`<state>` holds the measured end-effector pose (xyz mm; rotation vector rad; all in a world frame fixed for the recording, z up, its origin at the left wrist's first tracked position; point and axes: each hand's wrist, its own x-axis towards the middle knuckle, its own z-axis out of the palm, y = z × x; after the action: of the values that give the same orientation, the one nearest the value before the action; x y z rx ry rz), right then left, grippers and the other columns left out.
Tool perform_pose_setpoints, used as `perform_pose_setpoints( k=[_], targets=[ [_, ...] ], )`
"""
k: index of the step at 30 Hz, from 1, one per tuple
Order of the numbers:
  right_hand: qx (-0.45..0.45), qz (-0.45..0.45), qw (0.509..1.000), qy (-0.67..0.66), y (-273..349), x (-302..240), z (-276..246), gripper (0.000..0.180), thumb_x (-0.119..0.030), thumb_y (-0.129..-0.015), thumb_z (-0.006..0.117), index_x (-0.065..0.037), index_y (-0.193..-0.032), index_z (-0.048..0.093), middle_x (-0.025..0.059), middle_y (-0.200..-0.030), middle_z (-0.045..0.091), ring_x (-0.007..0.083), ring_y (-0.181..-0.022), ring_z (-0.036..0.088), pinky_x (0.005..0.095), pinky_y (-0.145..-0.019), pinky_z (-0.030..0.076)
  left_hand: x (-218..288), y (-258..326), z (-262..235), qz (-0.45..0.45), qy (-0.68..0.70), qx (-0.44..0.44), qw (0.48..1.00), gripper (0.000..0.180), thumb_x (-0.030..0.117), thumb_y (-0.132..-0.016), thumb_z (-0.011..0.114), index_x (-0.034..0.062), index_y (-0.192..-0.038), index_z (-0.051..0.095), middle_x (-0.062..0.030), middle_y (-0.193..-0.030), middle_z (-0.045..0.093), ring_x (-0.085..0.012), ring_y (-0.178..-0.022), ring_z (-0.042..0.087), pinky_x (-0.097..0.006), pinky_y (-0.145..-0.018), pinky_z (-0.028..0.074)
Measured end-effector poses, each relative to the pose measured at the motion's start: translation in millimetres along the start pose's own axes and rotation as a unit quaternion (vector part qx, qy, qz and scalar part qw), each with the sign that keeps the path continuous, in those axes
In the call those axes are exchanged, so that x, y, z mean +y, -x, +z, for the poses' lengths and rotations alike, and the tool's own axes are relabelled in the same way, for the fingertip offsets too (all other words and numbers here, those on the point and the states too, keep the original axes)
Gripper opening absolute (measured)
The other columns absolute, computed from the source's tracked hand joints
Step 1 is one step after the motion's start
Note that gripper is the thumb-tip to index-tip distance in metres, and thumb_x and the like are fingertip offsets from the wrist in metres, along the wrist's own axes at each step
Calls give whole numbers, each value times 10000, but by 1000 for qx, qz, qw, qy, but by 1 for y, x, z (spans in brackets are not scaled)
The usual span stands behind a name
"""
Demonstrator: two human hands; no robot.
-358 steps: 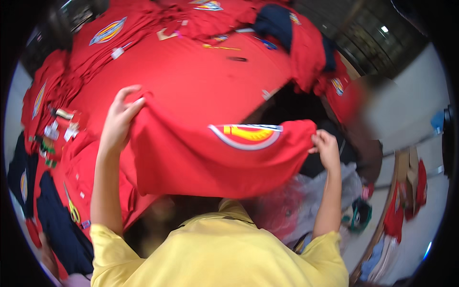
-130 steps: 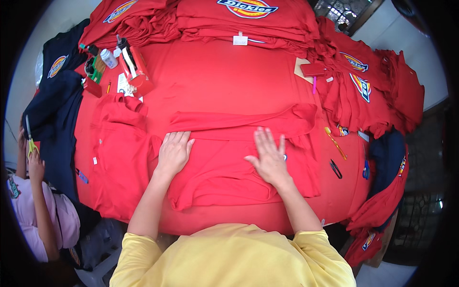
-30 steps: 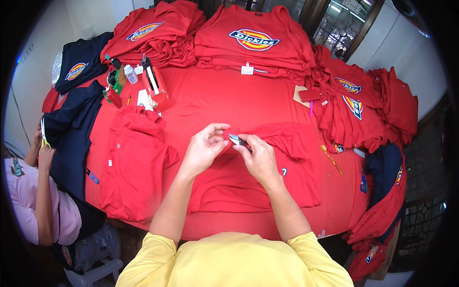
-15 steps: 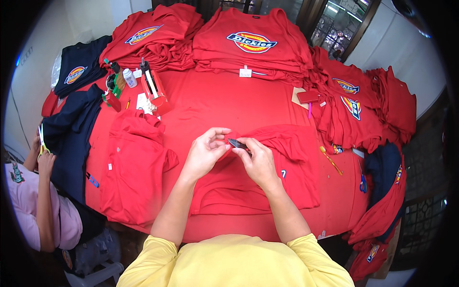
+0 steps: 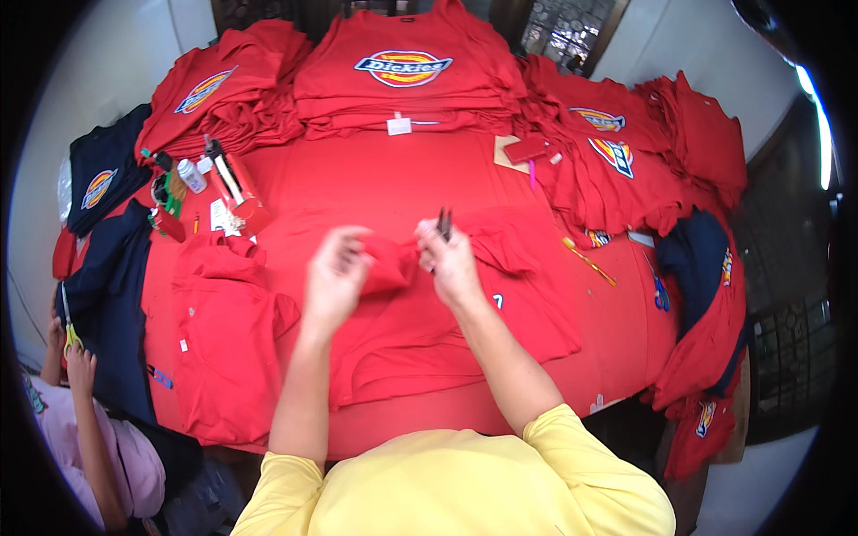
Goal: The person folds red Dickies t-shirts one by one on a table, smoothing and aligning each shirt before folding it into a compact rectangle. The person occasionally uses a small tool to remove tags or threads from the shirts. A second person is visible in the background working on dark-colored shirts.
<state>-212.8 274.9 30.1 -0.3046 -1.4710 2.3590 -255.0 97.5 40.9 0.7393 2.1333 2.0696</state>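
Observation:
A red sweatshirt [image 5: 429, 344] lies spread in front of me, part of its cloth raised between my hands. My right hand [image 5: 449, 263] is closed around small black thread snips [image 5: 444, 223], whose tips point up. Its fingertips are also at the raised cloth; whether they pinch it I cannot make out. My left hand [image 5: 332, 277] is beside the left end of that raised cloth, its curled fingers smeared by motion.
Folded red sweatshirts [image 5: 407, 98] are stacked along the far side. Another red garment [image 5: 223, 348] lies at left, near a tape dispenser [image 5: 234, 188] and a white bottle [image 5: 191, 176]. Blue scissors [image 5: 660, 293] lie right. A co-worker's hand [image 5: 82, 366] holds yellow scissors [image 5: 71, 338].
My hands have moved apart; the left has come away from the snips. In my right hand the snips have turned from pointing left to pointing up. The whole view has shifted.

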Motion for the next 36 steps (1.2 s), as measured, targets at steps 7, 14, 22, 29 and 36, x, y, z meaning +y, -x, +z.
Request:
perform_pose_setpoints(
  k=[7,14,22,29,36],
  targets=[
    [241,-107,705,658,43,-60,-226,434,-135,-816,665,-22,-1205,511,196,-1141,546,335,-1055,561,422,-900,462,-5,58,-91,-100,-202,0,974,201,145,-879,645,-6,-1006,606,-114,-919,629,-168,-849,611,-301,-778,493],
    [238,-139,602,749,132,-75,-328,341,-223,-811,703,-22,-1070,609,186,-1071,568,358,-963,569,442,-847,463,7,198,-75,-122,-383,-155,902,368,200,-713,790,3,-972,617,-144,-994,561,-328,-999,530,-383,-929,424],
    [157,21,888,431,144,-90,-258,177,-164,-863,671,-60,-806,539,18,-762,581,127,-614,553,290,-591,468,4,139,-80,-101,-90,56,989,250,178,-950,568,70,-779,422,44,-745,316,-55,-721,309,-231,-596,289],
    [183,-491,825,211,137,-214,-118,196,-27,-926,558,-7,-1120,548,113,-1015,623,157,-875,630,298,-724,536,128,67,-82,385,-237,422,786,232,87,-976,508,-51,-1155,559,-104,-1121,599,-148,-947,573,-278,-844,456],
    [78,-146,922,349,248,-254,-207,123,-19,-836,647,54,-932,669,107,-897,674,143,-822,620,263,-757,481,156,121,-138,-30,-173,87,981,337,55,-864,594,-31,-1189,579,7,-867,596,-30,-704,462,-147,-687,345]
  ],
)
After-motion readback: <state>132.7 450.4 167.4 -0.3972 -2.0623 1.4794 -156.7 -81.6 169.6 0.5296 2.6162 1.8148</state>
